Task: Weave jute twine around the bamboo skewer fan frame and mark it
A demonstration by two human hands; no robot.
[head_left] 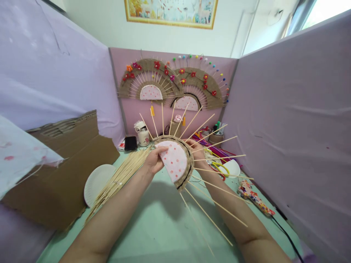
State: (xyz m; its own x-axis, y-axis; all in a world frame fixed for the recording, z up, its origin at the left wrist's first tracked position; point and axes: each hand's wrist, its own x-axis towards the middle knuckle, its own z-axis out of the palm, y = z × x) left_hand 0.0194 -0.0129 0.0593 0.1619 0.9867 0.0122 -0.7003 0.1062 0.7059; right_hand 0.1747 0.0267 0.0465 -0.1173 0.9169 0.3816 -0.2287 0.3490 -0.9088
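Observation:
A half-made fan (pixel 175 160) is held up over the green table (pixel 161 223). It has a pink dotted half-round centre, a few rows of brown twine around it and several thin wooden sticks fanning outward. My left hand (pixel 154 160) pinches the left edge of the pink centre, fingers closed on it. My right hand (pixel 197 150) is behind the fan's right rim, fingers curled round the woven band. A bundle of loose bamboo sticks (pixel 120 177) lies on the table to the left, below my left hand.
Cardboard sheets (pixel 65 171) and a white paper plate (pixel 95 182) lie at the left. A phone (pixel 131 143), a mug (pixel 143 137), pipe cleaners (pixel 216 149), scissors (pixel 219 168) and a patterned glue gun (pixel 253 195) sit at the back and right. Two finished fans (pixel 170 82) hang on the partition.

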